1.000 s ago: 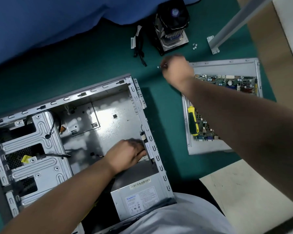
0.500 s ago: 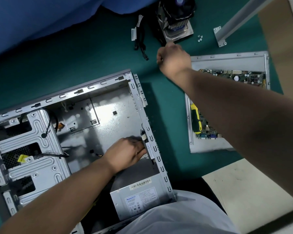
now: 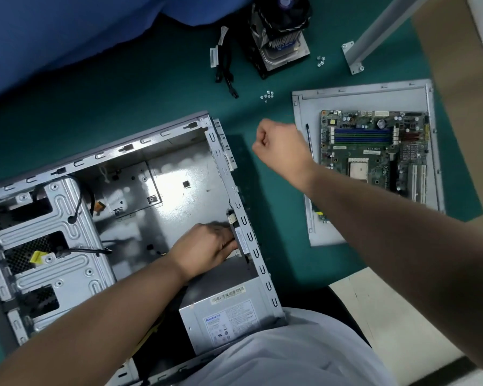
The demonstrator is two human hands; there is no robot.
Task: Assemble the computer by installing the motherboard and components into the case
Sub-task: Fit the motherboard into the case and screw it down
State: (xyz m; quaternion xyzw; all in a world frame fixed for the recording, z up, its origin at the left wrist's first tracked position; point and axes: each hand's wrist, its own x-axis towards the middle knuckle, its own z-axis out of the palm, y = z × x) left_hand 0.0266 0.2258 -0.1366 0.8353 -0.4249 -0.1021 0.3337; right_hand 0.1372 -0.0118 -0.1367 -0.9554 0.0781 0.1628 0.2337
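Progress, early stage, listed from frame left to frame right. Open grey sheet-metal computer case (image 3: 179, 174), left and centre of frame, lying on its side on the green counter (image 3: 123, 87): drive cage fitted at far left, grey boxed power supply (image 3: 223, 321) seated in the lower corner, main bay floor bare. Left hand (image 3: 207, 247), centre, inside the case: grip pressed against a small part at the rear wall; what the fingers hold cannot be told. Loose silver screws (image 3: 267, 95), upper centre, not yet used. Right hand (image 3: 279, 146), just right of the case, raised over the counter: grip curled tight, contents hidden. Black finned cooler fan (image 3: 282, 32), top centre, uninstalled. Green motherboard (image 3: 374, 151), right of frame, resting on the detached grey side panel (image 3: 360, 98), well apart from the case; judged still to be installed.
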